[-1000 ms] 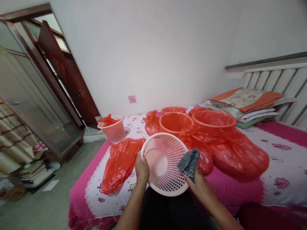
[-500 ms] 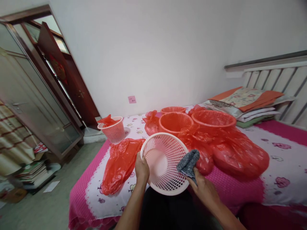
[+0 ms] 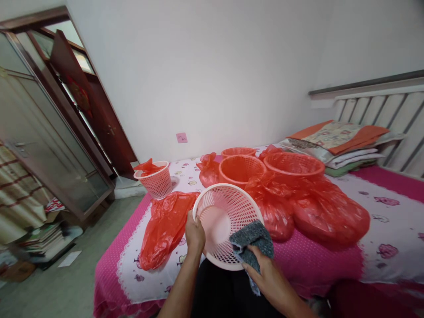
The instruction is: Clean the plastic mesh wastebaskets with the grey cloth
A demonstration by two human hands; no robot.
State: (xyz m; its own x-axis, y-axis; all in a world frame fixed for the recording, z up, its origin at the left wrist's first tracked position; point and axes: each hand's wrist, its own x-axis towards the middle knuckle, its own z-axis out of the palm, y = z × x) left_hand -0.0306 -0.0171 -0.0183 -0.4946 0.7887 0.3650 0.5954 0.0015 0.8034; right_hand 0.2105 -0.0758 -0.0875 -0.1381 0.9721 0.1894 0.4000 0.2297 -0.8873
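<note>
Cloth [image 3: 253, 242] reaches further into the pale basket [image 3: 217, 224] than half a second ago — the right hand [image 3: 268, 280] pinches it between closed fingers. The left hand [image 3: 194, 236] grips the left rim. The basket tilts above the lap [image 3: 228, 293], between a flat red bag [image 3: 167, 232] and a full red bag [image 3: 276, 218], near the bed's [image 3: 130, 271] edge.

Behind the basket [image 3: 216, 224], plastic bags [image 3: 331, 214] cover the bed [image 3: 132, 278]

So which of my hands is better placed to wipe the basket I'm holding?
Probably your right hand: it holds the gray cloth at the right rim of the pale pink basket. Your left hand grips the opposite rim, so it seems better suited to steadying.
</note>
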